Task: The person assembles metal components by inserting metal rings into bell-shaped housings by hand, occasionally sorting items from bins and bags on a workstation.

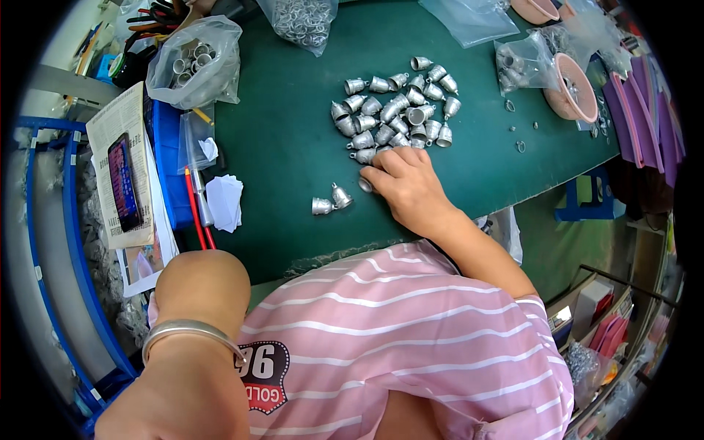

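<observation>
Small silver metal bells [416, 115], each with a loop on top, lie in a loose cluster on the green table [279, 132]. At the near edge of that cluster is my right hand [408, 187], knuckles up and fingers curled together. One metal bell [366, 185] shows at its thumb side, apparently pinched there; the fingertips are partly hidden. Two more bells, one lying [321, 206] and one tilted beside it [342, 196], sit apart to the left. My left hand [172, 400], below a silver bangle [192, 328], is close at the lower left, its fingers out of view.
Plastic bags of metal parts [196, 62] and rings [301, 22] stand along the back and left. A pink basket [584, 110] and loose rings [521, 146] are at right. Papers [224, 202], red pens [196, 209] and a phone [123, 182] lie left.
</observation>
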`<action>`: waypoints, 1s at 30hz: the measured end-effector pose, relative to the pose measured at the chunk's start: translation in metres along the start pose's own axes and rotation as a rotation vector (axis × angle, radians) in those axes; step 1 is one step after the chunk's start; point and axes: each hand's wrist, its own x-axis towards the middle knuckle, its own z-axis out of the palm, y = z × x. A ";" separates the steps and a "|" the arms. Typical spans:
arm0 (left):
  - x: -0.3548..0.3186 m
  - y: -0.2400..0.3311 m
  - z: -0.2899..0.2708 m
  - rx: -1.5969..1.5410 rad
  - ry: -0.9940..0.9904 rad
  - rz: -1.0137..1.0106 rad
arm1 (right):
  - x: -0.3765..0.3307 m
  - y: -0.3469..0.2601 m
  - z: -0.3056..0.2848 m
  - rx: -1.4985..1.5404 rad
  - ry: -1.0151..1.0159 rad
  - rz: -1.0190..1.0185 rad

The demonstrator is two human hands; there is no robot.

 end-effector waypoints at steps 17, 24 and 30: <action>-0.117 -0.058 -0.048 0.295 -0.005 -1.305 | -0.009 -0.027 -0.037 0.698 0.229 0.341; -0.170 -0.061 -0.047 -0.093 0.151 -1.515 | -0.005 -0.028 -0.038 0.628 0.244 0.320; -0.173 -0.064 -0.046 -0.091 0.107 -1.410 | -0.007 -0.028 -0.035 0.718 0.256 0.391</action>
